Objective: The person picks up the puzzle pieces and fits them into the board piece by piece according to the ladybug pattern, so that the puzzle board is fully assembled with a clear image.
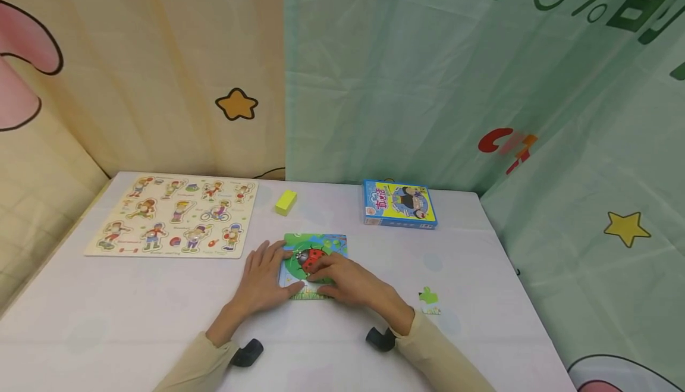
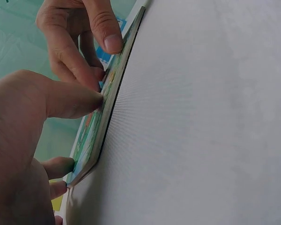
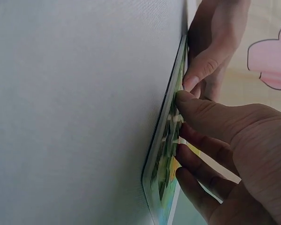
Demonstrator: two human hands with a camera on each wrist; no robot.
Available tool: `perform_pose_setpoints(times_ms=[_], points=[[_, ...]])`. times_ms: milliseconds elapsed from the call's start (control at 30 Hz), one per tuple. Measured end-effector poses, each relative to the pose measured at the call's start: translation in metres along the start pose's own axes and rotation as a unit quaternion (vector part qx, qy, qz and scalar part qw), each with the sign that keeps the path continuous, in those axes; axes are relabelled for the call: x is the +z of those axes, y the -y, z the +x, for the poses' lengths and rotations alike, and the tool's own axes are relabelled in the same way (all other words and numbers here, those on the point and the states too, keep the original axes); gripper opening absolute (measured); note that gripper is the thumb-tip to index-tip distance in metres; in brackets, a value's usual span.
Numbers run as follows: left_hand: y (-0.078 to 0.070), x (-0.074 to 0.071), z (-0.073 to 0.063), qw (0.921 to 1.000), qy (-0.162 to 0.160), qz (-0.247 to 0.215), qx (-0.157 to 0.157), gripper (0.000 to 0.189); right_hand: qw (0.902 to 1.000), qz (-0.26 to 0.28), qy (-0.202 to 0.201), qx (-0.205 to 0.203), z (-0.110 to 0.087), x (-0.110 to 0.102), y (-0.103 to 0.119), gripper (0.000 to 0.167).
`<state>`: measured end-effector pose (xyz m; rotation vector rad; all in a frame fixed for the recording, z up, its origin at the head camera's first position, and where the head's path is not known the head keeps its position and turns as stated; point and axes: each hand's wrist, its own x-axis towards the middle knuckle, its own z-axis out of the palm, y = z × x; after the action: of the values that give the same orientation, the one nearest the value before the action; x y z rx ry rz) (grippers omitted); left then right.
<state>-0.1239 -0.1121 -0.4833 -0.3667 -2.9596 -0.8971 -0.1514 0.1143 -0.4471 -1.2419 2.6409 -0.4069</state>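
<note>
A small jigsaw puzzle with a red ladybug on a green leaf lies in its tray in front of me. My left hand rests along its left side, fingers extended over the upper left corner, thumb on the picture near the front edge. Over the right half, my right hand bends its fingers and thumb around a slightly raised puzzle piece; its fingertips touch the surface. The right hand covers part of the picture. A loose green-and-white puzzle piece lies to the right.
At the back left lies a wooden board with pictures of children. A yellow block stands behind the puzzle, and a blue-and-yellow box sits at the back right of the white table. Printed curtains hang behind.
</note>
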Motion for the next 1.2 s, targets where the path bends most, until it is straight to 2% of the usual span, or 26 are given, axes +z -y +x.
perform_pose_setpoints(times_ms=[867, 1200], points=[[0.0004, 0.0034, -0.0001, 0.9999, -0.013, 0.002, 0.005, 0.063, 0.9994, -0.022, 0.008, -0.024, 0.0006, -0.0004, -0.0030, 0.034], [0.0015, 0.0023, 0.0000, 0.9999, -0.010, 0.004, 0.008, 0.059, 0.9999, 0.001, 0.008, -0.009, 0.0004, 0.0021, -0.0053, 0.034]])
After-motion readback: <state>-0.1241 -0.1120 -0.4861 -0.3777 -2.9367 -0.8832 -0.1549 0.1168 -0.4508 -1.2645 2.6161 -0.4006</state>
